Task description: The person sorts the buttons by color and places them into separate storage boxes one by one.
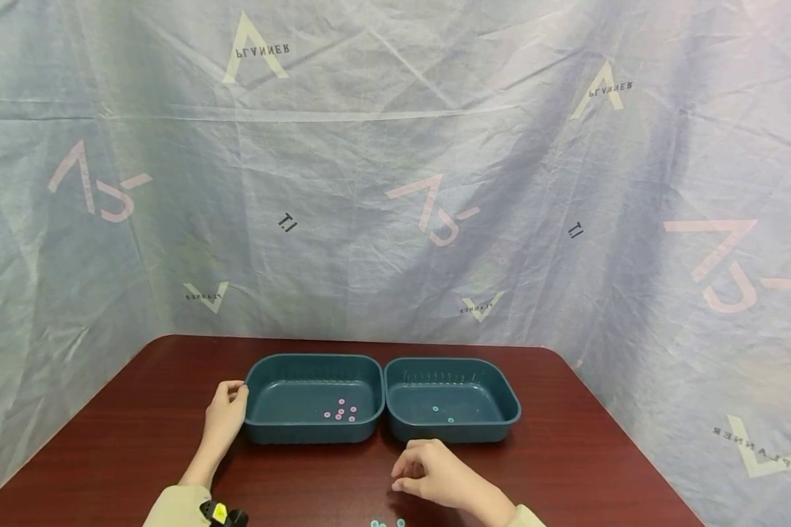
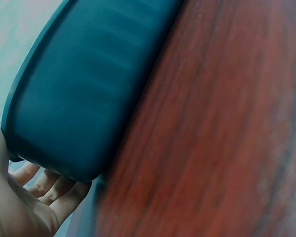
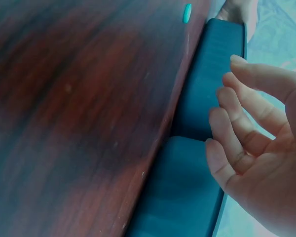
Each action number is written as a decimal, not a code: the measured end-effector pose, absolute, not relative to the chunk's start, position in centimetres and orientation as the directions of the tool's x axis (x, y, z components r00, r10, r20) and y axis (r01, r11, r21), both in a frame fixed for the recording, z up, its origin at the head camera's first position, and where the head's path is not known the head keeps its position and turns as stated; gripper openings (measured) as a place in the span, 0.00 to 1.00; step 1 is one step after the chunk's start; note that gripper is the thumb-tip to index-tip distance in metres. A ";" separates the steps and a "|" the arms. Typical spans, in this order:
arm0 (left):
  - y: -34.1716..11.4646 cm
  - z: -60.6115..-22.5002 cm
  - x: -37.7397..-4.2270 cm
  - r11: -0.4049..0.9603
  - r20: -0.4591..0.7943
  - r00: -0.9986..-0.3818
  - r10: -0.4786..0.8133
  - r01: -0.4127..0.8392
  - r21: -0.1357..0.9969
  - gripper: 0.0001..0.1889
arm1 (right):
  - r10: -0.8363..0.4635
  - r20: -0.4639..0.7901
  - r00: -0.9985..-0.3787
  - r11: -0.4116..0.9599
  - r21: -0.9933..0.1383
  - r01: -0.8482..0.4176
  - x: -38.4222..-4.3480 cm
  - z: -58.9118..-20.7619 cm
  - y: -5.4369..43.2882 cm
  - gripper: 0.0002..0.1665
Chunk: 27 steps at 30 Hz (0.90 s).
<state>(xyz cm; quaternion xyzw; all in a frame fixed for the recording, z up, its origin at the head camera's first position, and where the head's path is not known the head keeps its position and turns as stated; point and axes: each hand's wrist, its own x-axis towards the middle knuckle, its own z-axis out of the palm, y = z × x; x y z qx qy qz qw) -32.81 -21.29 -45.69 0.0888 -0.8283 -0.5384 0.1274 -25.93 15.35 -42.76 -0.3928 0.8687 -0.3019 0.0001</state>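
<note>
My left hand grips the left end of the left dark teal tray; in the left wrist view its thumb lies at the rim and its fingers against the outer end wall. Several small pink rings lie in that tray. My right hand is above the table in front of the right teal tray, fingers loosely bent. In the right wrist view a gap shows between its thumb and fingertips, with nothing held. Two small turquoise rings lie in the right tray.
More turquoise rings lie on the reddish-brown table at the bottom edge of the head view. The two trays stand side by side, ends together. A grey printed cloth hangs behind the table and along its sides.
</note>
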 end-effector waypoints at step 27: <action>-21.2 -45.6 -32.6 0.412 0.120 -0.950 -0.288 -0.009 0.911 0.27 | -0.803 0.077 -0.592 0.466 -0.539 -0.702 -24.6 -42.6 15.8 0.08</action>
